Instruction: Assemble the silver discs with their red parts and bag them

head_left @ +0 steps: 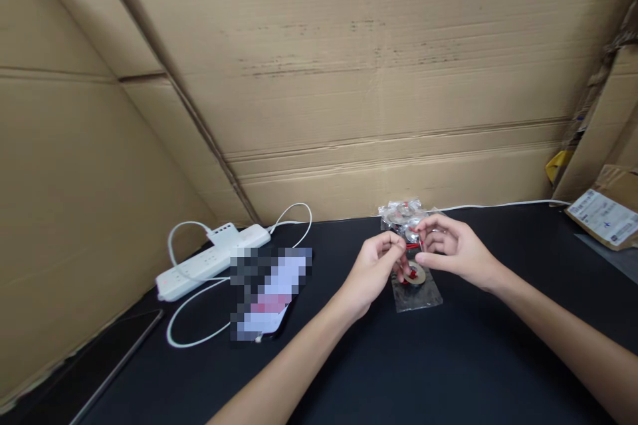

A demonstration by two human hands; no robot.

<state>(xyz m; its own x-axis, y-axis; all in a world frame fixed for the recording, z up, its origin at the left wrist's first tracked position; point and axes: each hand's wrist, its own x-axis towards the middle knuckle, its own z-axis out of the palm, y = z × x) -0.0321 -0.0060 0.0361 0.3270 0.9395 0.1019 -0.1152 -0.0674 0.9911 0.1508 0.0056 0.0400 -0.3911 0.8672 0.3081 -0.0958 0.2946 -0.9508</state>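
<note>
My left hand [376, 265] is closed in a pinch at the middle right of the view, its fingertips hiding what they grip. Opposite it, my right hand [451, 246] has thumb and index finger curved around a thin, edge-on piece too small to name. A red strand [413, 246] shows between the two hands. Just below them, a flat pale ring [415, 273] with a red bit at its centre lies on a clear plastic bag [419, 299]. Behind my fingers are more clear packets [400, 211] with round items and red bits, partly hidden.
On the black table [448, 358], a white power strip [219, 259] with looping cables stands left, near a blurred phone [279, 299]. A dark flat device [100, 365] lies far left. A labelled brown parcel [608, 212] sits far right. Cardboard walls [373, 93] enclose the table.
</note>
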